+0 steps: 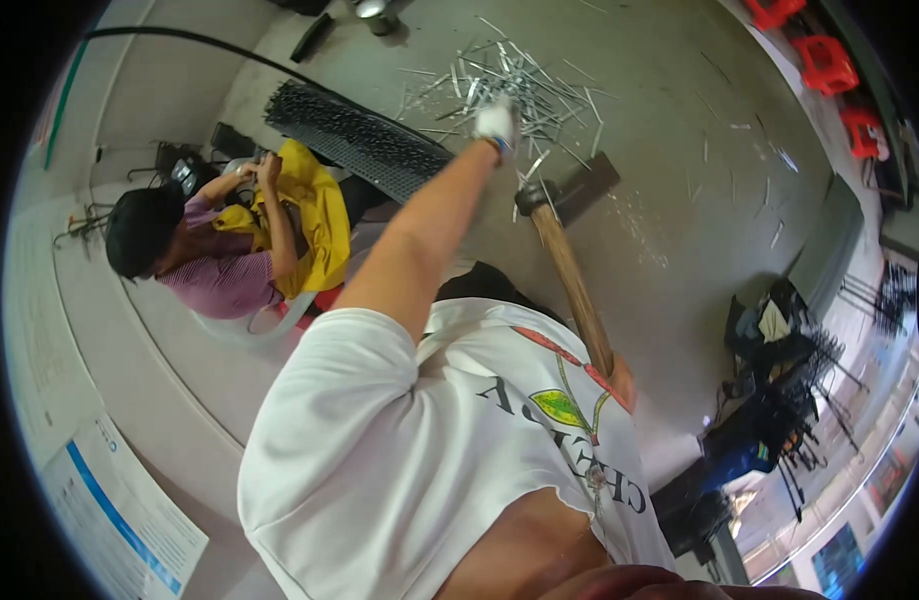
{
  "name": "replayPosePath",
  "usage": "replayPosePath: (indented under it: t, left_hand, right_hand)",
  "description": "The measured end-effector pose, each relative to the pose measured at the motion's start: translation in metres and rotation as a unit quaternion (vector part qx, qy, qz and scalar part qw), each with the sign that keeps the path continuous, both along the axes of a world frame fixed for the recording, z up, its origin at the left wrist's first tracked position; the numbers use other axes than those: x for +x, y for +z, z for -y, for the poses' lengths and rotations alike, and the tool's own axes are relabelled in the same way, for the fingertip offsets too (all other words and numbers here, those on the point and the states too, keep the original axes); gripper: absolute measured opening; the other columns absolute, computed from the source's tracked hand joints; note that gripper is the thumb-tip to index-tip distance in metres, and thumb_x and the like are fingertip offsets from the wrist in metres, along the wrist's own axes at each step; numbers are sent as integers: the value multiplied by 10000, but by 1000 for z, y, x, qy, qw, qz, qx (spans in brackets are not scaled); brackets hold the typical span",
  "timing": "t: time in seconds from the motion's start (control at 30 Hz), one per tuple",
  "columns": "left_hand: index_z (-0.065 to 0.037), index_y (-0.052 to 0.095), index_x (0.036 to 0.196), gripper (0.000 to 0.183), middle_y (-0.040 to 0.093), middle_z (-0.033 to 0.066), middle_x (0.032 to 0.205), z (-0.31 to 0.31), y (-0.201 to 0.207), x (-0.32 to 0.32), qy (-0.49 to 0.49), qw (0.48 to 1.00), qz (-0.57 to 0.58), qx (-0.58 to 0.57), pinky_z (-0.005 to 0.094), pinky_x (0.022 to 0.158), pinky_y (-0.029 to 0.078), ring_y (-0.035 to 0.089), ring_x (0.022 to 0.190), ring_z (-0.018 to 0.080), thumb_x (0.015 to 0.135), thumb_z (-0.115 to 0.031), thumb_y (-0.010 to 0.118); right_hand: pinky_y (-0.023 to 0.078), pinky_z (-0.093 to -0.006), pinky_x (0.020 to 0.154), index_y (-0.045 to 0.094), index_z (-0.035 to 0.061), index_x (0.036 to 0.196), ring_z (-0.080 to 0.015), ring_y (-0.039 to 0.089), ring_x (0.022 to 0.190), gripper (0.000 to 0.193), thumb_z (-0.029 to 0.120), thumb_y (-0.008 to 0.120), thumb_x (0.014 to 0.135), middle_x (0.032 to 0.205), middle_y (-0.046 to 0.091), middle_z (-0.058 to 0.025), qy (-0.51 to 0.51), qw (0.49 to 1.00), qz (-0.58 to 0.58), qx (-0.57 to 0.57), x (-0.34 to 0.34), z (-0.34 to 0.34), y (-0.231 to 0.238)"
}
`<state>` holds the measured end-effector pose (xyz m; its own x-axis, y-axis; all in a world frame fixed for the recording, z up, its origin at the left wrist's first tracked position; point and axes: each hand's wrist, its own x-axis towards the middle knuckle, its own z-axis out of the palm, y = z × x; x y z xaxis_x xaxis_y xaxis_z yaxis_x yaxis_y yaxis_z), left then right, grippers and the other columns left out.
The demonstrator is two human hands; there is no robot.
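My left hand, in a white glove, reaches out to a loose heap of thin silvery metal strips on the floor. Its fingers are hidden and smeared, so whether it grips a strip does not show. Close to my body, my right hand is wrapped round the wooden handle of a hammer. The handle slants up and away to a dark metal head, beside the near edge of the heap. Just right of the head lies a dark rectangular block.
A seated person in a striped top works at the left with yellow cloth on the lap. Between us and the heap stretches a long black perforated panel. Red stools stand far right; dark metal racks fill the right side.
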<state>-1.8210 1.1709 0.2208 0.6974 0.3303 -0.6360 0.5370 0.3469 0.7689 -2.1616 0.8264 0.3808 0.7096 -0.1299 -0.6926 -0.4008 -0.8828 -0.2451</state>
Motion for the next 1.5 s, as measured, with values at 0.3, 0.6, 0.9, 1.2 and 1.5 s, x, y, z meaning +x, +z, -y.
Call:
replayPosePath:
  t: [0.3,0.6,0.9,1.2,1.5]
  left_hand:
    - [68,317,1335,997,404,265,1320,-32,114,19,-458,807,-17,373,360,989,376,428,1218,333,716,-675,560]
    - [-2,623,1009,632,644,199,935,30,78,-53,-570,762,50,305,369,784,482,622,887,325,713,-560,595]
    - [-66,680,955,424,663,140,846,-7,36,-51,-580,795,-39,171,315,674,523,644,728,260,620,-327,687]
    - [-118,631,994,242,651,122,946,-31,71,-4,-486,733,48,474,373,790,493,615,911,291,761,-176,599]
    - [24,556,1163,733,585,227,1100,33,44,-14,-730,627,-48,269,386,780,491,597,933,310,722,-560,604]
  right_hand:
    - [457,-483,721,530,75,1009,-420,575,835,322,93,584,692,896,613,-225,-18,997,72,13,26,-33,31]
    - [462,-488,723,509,65,1064,-427,580,827,393,101,596,683,896,607,-237,17,997,78,13,27,-34,31]
    - [470,-499,704,478,100,1128,-420,589,830,440,190,639,729,947,607,-226,52,998,43,5,6,-25,13]
    - [469,-493,699,483,97,1056,-422,592,815,328,172,588,754,909,615,-232,47,998,15,-29,14,-37,22]
    - [476,-474,711,472,71,1085,-378,594,855,378,168,596,742,959,605,-178,93,993,63,-21,16,-35,32]
